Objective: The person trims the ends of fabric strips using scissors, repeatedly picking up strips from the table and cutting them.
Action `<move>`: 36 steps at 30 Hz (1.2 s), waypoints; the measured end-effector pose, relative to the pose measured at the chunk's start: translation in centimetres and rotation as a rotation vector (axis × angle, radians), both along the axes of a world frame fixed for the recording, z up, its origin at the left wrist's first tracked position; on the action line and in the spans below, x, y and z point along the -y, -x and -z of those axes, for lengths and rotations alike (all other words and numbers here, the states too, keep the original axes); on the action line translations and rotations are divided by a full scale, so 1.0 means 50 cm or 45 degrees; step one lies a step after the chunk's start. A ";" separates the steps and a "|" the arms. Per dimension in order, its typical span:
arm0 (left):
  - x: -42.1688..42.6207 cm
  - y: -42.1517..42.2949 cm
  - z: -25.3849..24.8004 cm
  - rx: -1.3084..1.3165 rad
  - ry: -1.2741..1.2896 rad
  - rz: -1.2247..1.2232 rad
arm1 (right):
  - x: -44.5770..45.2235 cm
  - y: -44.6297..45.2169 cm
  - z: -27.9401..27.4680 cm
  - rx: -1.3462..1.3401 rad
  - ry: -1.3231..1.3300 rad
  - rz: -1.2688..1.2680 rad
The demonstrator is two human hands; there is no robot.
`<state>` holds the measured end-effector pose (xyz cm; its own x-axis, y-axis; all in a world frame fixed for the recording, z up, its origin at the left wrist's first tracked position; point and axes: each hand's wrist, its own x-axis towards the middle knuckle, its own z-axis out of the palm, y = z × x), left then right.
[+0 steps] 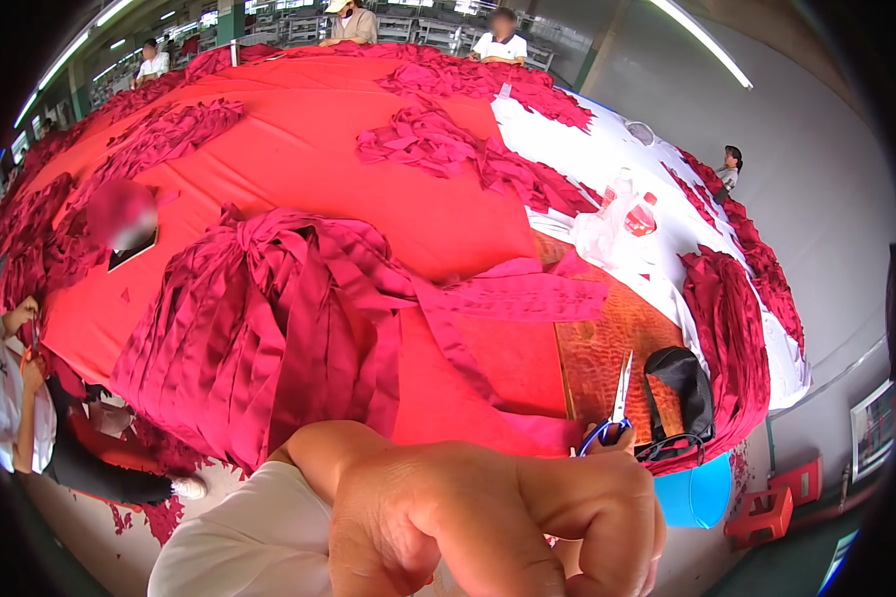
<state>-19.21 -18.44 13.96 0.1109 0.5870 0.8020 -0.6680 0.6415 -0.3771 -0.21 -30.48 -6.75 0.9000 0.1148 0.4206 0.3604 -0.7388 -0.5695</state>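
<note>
A grey wall [816,179] is closing off the right side beneath a lit tube lamp [707,45]. On the broad table [657,318], red cloth [299,139] is covering most of the top and white cloth [538,124] is lining the right. A tied bundle of crimson strips [259,328] is draping near the front edge, left of a wood-grained patch [587,358]. The left hand [498,517] is looming closest, fingers bent; whether it's grasping anything, I cannot tell. The right hand [624,441], mostly hidden, is gripping blue-handled scissors [622,393], blades pointing up over the wood.
</note>
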 end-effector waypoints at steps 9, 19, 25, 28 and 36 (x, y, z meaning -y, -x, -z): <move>-0.108 0.064 -0.033 -0.502 -0.666 0.147 | -0.001 0.001 -0.004 -0.021 0.033 0.005; -0.107 0.048 -0.028 -0.329 -0.661 0.089 | 0.006 -0.009 0.012 -0.025 0.055 0.008; -0.126 0.045 -0.032 -0.372 -0.771 0.119 | 0.001 -0.005 0.009 -0.030 0.029 0.026; -0.140 0.049 -0.037 -0.466 -0.869 0.162 | 0.000 0.001 -0.001 -0.058 0.013 0.016; -0.144 0.043 -0.030 -0.499 -0.911 0.048 | -0.003 0.008 -0.013 -0.056 0.011 -0.022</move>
<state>-21.36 -11.25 15.46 0.4707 -0.0624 0.8801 -0.6394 0.6632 0.3890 -0.63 -30.35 -6.09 0.9153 0.1340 0.3797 0.3481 -0.7374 -0.5789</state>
